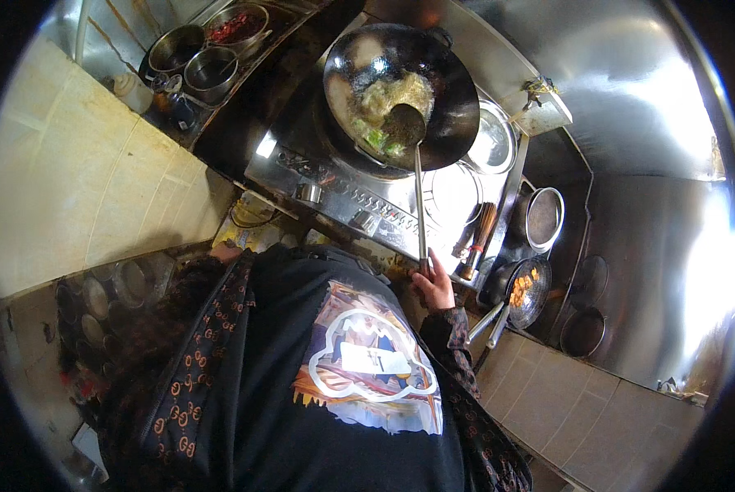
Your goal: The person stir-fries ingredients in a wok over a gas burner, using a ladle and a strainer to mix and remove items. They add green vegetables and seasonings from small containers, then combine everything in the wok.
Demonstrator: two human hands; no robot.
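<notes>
My right hand (435, 288) grips the handle end of a long metal ladle (421, 190). Its dark round bowl rests inside a large black wok (457, 120) on the stove. Around the ladle bowl lies pale, frothing liquid (407, 91) with green pieces (377, 138) at its near side. Only a small part of my left hand (225, 252) shows beyond the jacket sleeve, low by the stove's front. Its fingers are hidden, and whether it holds anything cannot be seen.
Metal pots (210, 74) stand at the upper left, one holding red pieces (235, 27). A bamboo wok brush (481, 240) and a shiny metal bowl (493, 141) sit right of the wok. Beyond them are a lidded pot (543, 218) and a strainer (540, 307) with orange chunks.
</notes>
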